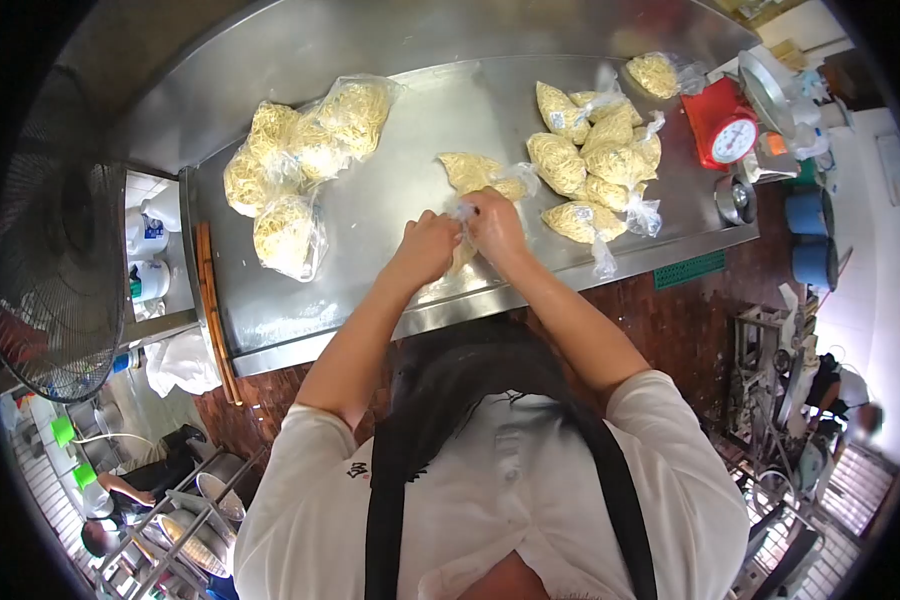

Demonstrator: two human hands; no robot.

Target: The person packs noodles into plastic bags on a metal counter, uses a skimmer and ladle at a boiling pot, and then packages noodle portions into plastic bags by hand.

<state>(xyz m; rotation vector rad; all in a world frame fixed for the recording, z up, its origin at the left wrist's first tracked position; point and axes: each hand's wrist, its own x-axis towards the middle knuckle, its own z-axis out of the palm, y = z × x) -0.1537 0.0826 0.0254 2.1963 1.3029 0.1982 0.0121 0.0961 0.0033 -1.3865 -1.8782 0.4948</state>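
My left hand (429, 246) and my right hand (496, 222) meet near the front edge of the steel table. Both are closed, fingers pinching the gathered clear neck of a plastic bag of noodles (461, 258). My hands and forearms hide most of this bag; a little pale yellow shows between them. Just beyond my fingers lies another bag of noodles (468, 170), its clear plastic end turned right. Right of my hands is a pile of tied noodle bags (610, 150). On the left sits a group of bulging, loosely closed noodle bags (300, 145).
A red dial scale (718, 122) stands at the table's right end, with a metal bowl (735, 199) near it. One noodle bag (653, 75) lies at the far right. Wooden sticks (210, 300) lean along the left edge, by a large fan (55, 250). Other people are lower left and right.
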